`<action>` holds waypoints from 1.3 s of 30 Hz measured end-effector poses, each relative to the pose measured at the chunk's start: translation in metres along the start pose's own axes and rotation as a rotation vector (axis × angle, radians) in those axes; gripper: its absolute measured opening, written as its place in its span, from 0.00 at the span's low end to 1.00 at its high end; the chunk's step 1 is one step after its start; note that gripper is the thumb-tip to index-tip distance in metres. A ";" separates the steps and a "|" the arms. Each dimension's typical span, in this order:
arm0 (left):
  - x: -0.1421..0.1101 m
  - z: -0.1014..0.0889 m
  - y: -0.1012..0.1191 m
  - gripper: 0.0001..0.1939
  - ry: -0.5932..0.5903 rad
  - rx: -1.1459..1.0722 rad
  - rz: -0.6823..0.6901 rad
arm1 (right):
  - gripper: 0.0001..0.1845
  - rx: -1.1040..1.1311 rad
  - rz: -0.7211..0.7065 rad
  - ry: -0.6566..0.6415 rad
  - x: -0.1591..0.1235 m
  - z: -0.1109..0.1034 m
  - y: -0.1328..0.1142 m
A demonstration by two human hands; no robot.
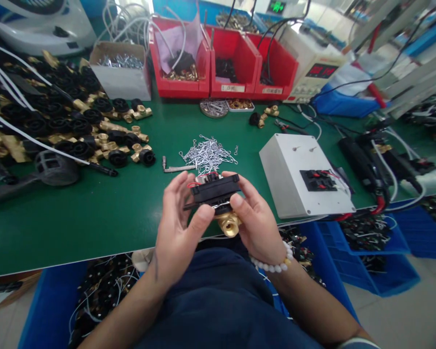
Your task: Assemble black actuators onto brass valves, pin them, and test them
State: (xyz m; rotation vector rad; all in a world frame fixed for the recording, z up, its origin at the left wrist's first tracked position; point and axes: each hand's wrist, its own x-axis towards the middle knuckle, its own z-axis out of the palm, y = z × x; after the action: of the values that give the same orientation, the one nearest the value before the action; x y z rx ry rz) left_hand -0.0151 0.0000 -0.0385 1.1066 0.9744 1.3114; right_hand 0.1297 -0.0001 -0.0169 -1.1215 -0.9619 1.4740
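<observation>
Green-topped bench [105,213], left to right: heap of black-and-brass valve parts [76,126]; left hand [179,232], fingers closed round a black-and-brass valve assembly [218,201] held above the bench's near edge; loose metal clips [209,155] behind; right hand [256,223], gripping the same assembly; white switch box [301,177].

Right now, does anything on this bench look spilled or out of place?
Mostly no. The metal clips lie in a loose heap on the green mat, not in a bin. Both hands, left and right, hold the valve.
</observation>
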 end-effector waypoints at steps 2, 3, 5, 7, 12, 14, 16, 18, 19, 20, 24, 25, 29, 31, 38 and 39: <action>0.008 -0.002 -0.003 0.29 -0.167 -0.242 -0.295 | 0.34 -0.226 -0.015 -0.090 0.001 -0.007 -0.016; 0.012 -0.004 -0.005 0.30 -0.199 -0.307 -0.379 | 0.33 -0.394 -0.039 -0.123 0.003 -0.014 -0.028; 0.020 -0.007 -0.009 0.32 -0.138 -0.341 -0.426 | 0.26 -0.784 -0.219 -0.021 0.015 -0.038 -0.055; 0.026 -0.009 -0.013 0.33 -0.062 -0.331 -0.411 | 0.25 -1.107 -0.497 0.331 0.034 -0.071 -0.083; 0.028 -0.010 -0.018 0.36 -0.073 -0.333 -0.416 | 0.20 -1.362 -0.016 0.418 0.086 -0.143 -0.119; 0.027 -0.010 -0.018 0.36 -0.074 -0.326 -0.413 | 0.20 -1.288 0.127 0.338 0.095 -0.153 -0.118; 0.027 -0.011 -0.019 0.36 -0.080 -0.330 -0.408 | 0.20 -1.253 0.099 0.381 0.095 -0.152 -0.112; 0.027 -0.011 -0.021 0.35 -0.092 -0.341 -0.397 | 0.17 -1.260 0.040 0.451 0.091 -0.145 -0.106; 0.027 -0.011 -0.022 0.34 -0.096 -0.344 -0.388 | 0.16 -1.269 0.021 0.473 0.088 -0.141 -0.104; 0.027 -0.012 -0.023 0.33 -0.100 -0.343 -0.378 | 0.15 -1.276 0.009 0.490 0.086 -0.138 -0.102; 0.027 -0.012 -0.024 0.31 -0.109 -0.308 -0.341 | 0.17 -1.312 -0.013 0.536 0.081 -0.135 -0.099; 0.027 -0.012 -0.024 0.31 -0.110 -0.299 -0.339 | 0.17 -1.319 -0.024 0.529 0.081 -0.137 -0.098; 0.026 -0.013 -0.024 0.32 -0.101 -0.290 -0.355 | 0.19 -1.331 -0.095 0.473 0.081 -0.146 -0.096; 0.026 -0.012 -0.024 0.32 -0.098 -0.283 -0.357 | 0.19 -1.335 -0.119 0.458 0.081 -0.148 -0.096; 0.019 -0.014 -0.028 0.28 -0.071 -0.115 -0.121 | 0.19 -1.349 -0.077 0.497 0.081 -0.140 -0.097; 0.018 -0.014 -0.029 0.28 -0.069 -0.080 -0.078 | 0.18 -1.350 -0.063 0.510 0.081 -0.139 -0.097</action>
State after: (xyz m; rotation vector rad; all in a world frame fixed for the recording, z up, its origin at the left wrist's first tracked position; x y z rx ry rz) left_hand -0.0216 0.0201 -0.0683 1.0362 0.8982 1.2315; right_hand 0.2833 0.0995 0.0272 -2.2082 -1.5975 0.2484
